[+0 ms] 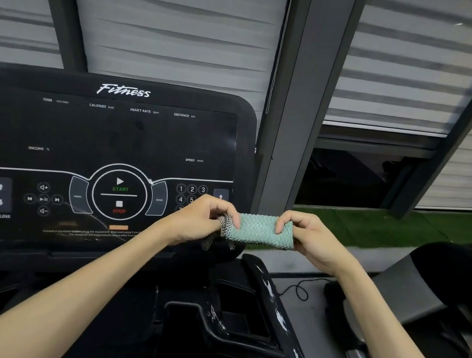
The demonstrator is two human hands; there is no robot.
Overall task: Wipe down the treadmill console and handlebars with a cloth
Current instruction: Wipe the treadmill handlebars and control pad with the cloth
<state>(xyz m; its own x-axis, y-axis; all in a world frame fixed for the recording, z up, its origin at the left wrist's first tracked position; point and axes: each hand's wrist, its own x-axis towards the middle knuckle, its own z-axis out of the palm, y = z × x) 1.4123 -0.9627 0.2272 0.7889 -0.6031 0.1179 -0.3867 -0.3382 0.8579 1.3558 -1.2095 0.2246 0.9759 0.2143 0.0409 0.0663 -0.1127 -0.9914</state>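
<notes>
head view: both bare forearms reach forward from the lower corners and meet in front of the treadmill console's (pixel 109 146) lower right corner. the left hand (pixel 203 219) has its fingers curled over the left end of a folded teal cloth (pixel 258 230), pinching it where a darker grey-and-white meshed layer hangs out below. the right hand (pixel 307 237) grips the right end, fingers bent over the top edge and thumb underneath. the cloth is stretched level between the two hands, held in the air just in front of the console's number keys and not clearly touching the panel.

the console is black, its screen dark, with a "fitness" logo on top and a round start/stop button (pixel 119 195) in the middle of the control strip; incline arrows sit at the far left. below the hands lie the black tray and a glossy black handlebar (pixel 271 297) running down to the right. behind are grey striped blinds (pixel 173 24), a dark window post (pixel 300 97), a strip of green turf (pixel 371 223), and a thin black cable (pixel 298 292) on the grey floor.
</notes>
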